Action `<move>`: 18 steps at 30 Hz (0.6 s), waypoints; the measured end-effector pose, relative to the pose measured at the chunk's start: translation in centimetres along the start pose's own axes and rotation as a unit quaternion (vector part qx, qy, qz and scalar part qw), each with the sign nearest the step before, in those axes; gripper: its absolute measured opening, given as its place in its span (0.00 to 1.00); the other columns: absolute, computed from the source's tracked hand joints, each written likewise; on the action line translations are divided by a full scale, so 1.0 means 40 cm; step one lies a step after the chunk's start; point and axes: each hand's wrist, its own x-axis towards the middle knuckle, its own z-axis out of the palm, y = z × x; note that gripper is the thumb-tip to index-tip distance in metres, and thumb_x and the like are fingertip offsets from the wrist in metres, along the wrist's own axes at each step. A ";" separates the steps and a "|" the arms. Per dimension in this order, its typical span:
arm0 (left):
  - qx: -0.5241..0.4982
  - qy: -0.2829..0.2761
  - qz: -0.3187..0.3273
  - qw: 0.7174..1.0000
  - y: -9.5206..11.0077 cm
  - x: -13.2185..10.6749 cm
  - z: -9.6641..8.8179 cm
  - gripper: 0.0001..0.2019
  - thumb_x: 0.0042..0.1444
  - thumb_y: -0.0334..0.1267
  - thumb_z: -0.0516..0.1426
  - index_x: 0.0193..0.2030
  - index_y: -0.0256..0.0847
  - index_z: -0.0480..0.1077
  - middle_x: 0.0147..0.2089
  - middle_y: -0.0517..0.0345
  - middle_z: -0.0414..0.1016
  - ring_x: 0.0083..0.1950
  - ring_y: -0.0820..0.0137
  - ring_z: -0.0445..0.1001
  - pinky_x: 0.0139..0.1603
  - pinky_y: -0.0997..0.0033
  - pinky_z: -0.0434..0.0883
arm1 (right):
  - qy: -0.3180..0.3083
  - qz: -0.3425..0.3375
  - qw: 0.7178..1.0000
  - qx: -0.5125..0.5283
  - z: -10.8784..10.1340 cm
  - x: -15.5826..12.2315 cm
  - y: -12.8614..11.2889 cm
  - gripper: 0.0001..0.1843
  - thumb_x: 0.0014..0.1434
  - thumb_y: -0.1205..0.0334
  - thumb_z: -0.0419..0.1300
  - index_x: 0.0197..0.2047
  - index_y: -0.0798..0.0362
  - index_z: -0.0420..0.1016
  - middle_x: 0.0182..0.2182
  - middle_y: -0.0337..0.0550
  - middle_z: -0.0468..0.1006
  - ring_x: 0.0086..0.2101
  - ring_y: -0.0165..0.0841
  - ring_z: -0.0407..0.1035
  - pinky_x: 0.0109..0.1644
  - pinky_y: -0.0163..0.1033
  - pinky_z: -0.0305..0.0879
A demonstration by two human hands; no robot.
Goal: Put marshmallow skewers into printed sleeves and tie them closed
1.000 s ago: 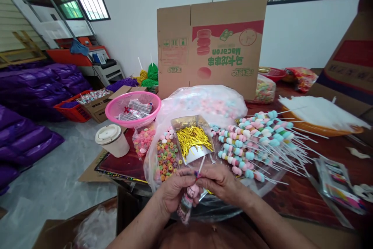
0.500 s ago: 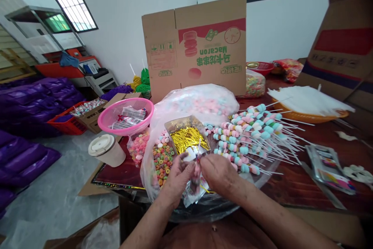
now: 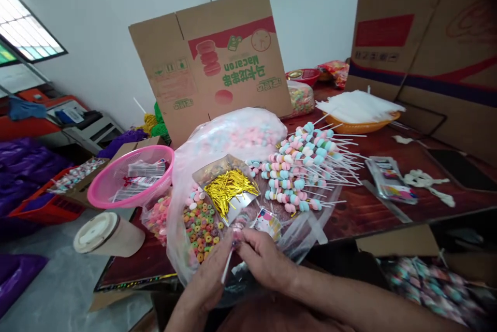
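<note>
Both hands meet at the table's near edge around a wrapped candy skewer (image 3: pixel 254 220). My left hand (image 3: pixel 207 280) pinches its white stick from below. My right hand (image 3: pixel 264 259) is closed on the neck of the clear printed wrapper, whose candy end points up and away from me. Just beyond the hands lies an open packet of gold twist ties (image 3: pixel 227 187) on a big plastic bag holding coloured ring candy (image 3: pixel 200 220). A pile of pastel marshmallow skewers (image 3: pixel 298 166) lies to the right of the ties.
A pink basket (image 3: pixel 130 184) with wrapped skewers and a lidded paper cup (image 3: pixel 106 233) stand at left. Cardboard boxes (image 3: pixel 217 62) rise behind. An orange tray of white sticks (image 3: pixel 359 112) sits far right. Loose wrappers (image 3: pixel 390 187) lie on the table. A box of wrapped candy (image 3: pixel 430 283) sits low right.
The view has swung to the right and tilted. The skewer has been turned over in my hands: its candy end now points up and away, the stick down.
</note>
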 end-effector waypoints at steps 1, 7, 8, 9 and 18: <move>-0.015 -0.002 0.009 1.000 -0.010 0.005 0.020 0.17 0.48 0.51 0.60 0.37 0.38 0.74 0.37 0.52 0.77 0.42 0.63 0.73 0.44 0.66 0.70 | -0.024 0.058 0.996 0.059 0.013 -0.004 0.006 0.12 0.52 0.57 0.54 0.22 0.52 0.60 0.14 0.30 0.60 0.16 0.23 0.51 0.20 0.30 0.50; -0.078 0.052 0.124 0.988 0.025 0.037 0.057 0.18 0.45 0.42 0.63 0.41 0.36 0.70 0.33 0.56 0.76 0.37 0.68 0.74 0.40 0.71 0.70 | -0.184 0.239 0.927 0.224 -0.021 -0.013 0.033 0.15 0.51 0.49 0.54 0.23 0.50 0.58 0.07 0.25 0.53 0.10 0.22 0.39 0.14 0.30 0.40; -0.063 0.078 0.170 0.980 0.033 0.046 0.056 0.19 0.45 0.41 0.63 0.43 0.37 0.68 0.32 0.57 0.76 0.35 0.70 0.74 0.39 0.72 0.70 | -0.162 0.213 0.948 0.172 -0.041 -0.014 0.031 0.18 0.52 0.47 0.54 0.21 0.51 0.58 0.08 0.27 0.55 0.11 0.22 0.43 0.15 0.30 0.43; -0.038 0.098 0.208 0.972 0.037 0.054 0.059 0.20 0.45 0.40 0.63 0.46 0.38 0.67 0.31 0.58 0.75 0.32 0.72 0.73 0.36 0.73 0.70 | -0.116 0.164 0.973 0.114 -0.061 -0.015 0.028 0.19 0.52 0.46 0.55 0.21 0.52 0.60 0.11 0.30 0.59 0.13 0.23 0.49 0.17 0.30 0.47; 0.501 -0.062 0.234 0.831 0.002 0.101 0.108 0.22 0.54 0.42 0.55 0.55 0.41 0.64 0.30 0.57 0.75 0.32 0.67 0.72 0.37 0.69 0.68 | 0.246 -0.001 0.967 0.066 -0.317 -0.198 0.055 0.16 0.51 0.51 0.62 0.39 0.51 0.69 0.31 0.40 0.74 0.28 0.31 0.68 0.34 0.38 0.66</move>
